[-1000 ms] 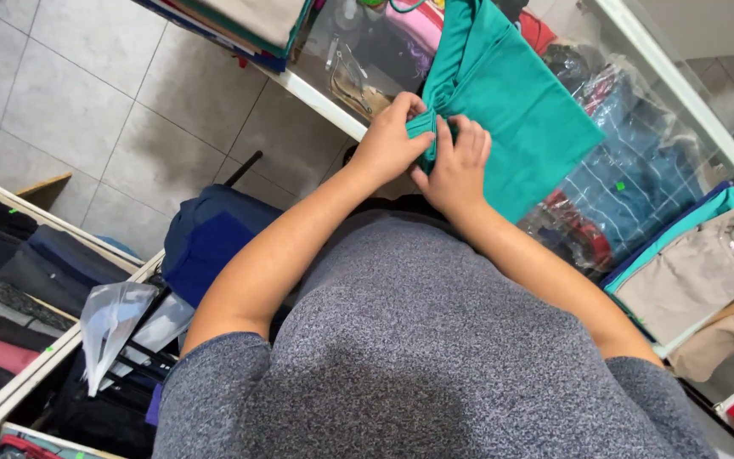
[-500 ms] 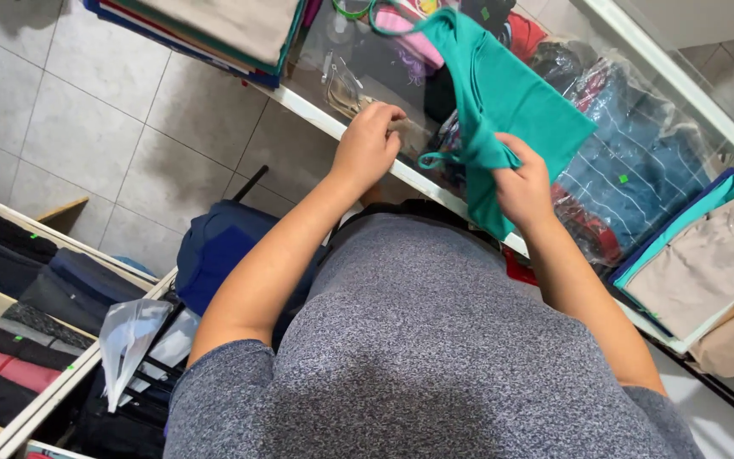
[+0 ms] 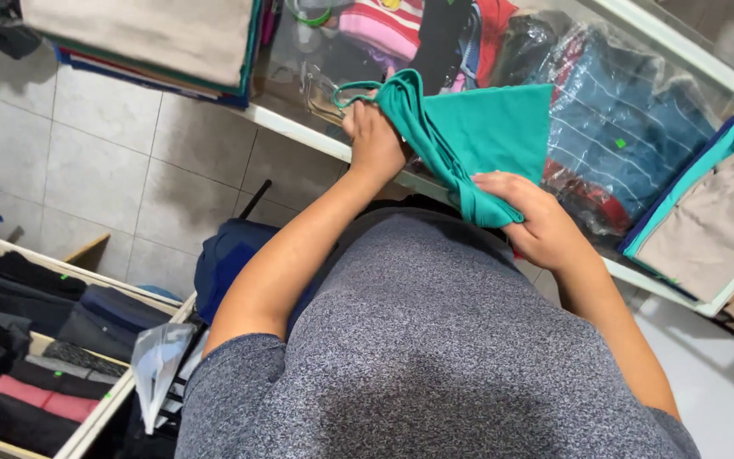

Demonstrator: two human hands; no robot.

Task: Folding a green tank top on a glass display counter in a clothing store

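A teal garment (image 3: 477, 132) with thin straps is stretched between my two hands over a glass-topped counter (image 3: 316, 136). My left hand (image 3: 374, 136) grips its upper end by the straps. My right hand (image 3: 528, 217) is closed on its lower bunched end, close to my grey shirt. Under the glass lie packed clothes, among them a blue striped piece in clear wrap (image 3: 630, 127).
Folded beige and teal clothes (image 3: 707, 225) lie on the counter at right; another folded stack (image 3: 146, 38) lies at top left. A dark blue bag (image 3: 227, 259) stands on the tiled floor. Shelves of dark folded clothes (image 3: 36, 348) and a clear plastic bag (image 3: 159, 365) are at lower left.
My left hand has taken hold of the garment's strap end again, and my right hand has drawn the other end down toward me, stretching the cloth out.
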